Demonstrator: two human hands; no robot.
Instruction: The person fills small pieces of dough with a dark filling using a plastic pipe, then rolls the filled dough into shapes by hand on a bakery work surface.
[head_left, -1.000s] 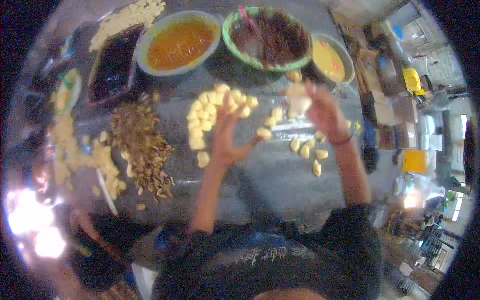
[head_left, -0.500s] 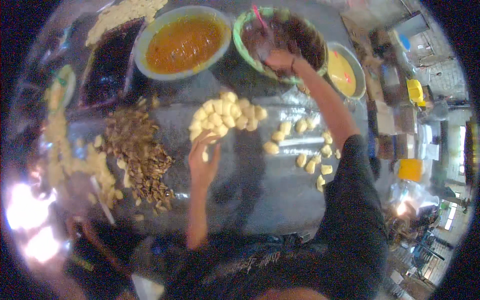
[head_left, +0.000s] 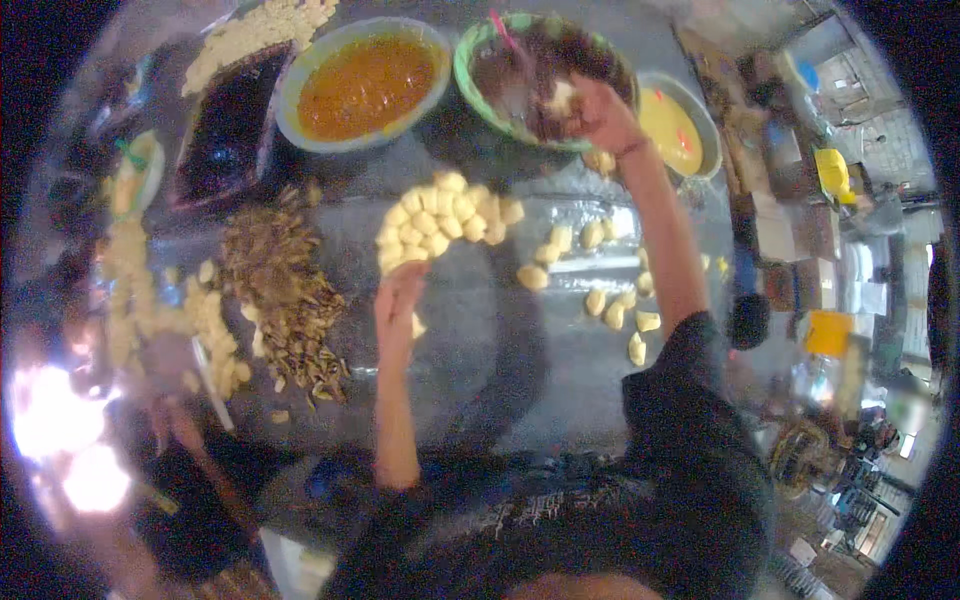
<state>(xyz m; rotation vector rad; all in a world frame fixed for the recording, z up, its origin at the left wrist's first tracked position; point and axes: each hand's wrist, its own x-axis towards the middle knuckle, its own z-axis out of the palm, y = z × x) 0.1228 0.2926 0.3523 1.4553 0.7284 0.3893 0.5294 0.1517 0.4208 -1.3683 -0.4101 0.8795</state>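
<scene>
My left hand [head_left: 398, 295] is closed at the near end of a curved cluster of pale dough pieces [head_left: 437, 215]. A dough piece [head_left: 418, 325] shows beside its palm, partly hidden by the hand. Over the green-rimmed bowl [head_left: 466, 85] of dark brown filling [head_left: 505, 75], my right hand [head_left: 608, 118] has its fingers drawn together. A whitish patch shows at these fingertips, too blurred to name. A pink-handled utensil [head_left: 500, 28] leans in the filling. Several separate dough pieces [head_left: 594, 235] lie on the dark table under my right arm.
Left of the green-rimmed bowl stands a basin [head_left: 283, 115] of orange-brown liquid; to its right, a bowl of yellow liquid [head_left: 668, 130]. A heap of brown pieces [head_left: 285, 290], a dark tray [head_left: 225, 125] and scattered pale pieces [head_left: 210, 315] occupy the left. Another person's arm [head_left: 205, 455] reaches in lower left.
My right hand has lifted out of the dark filling and drawn back to the right. My left hand's fingers have closed together beside the dough cluster. The view has shifted slightly.
</scene>
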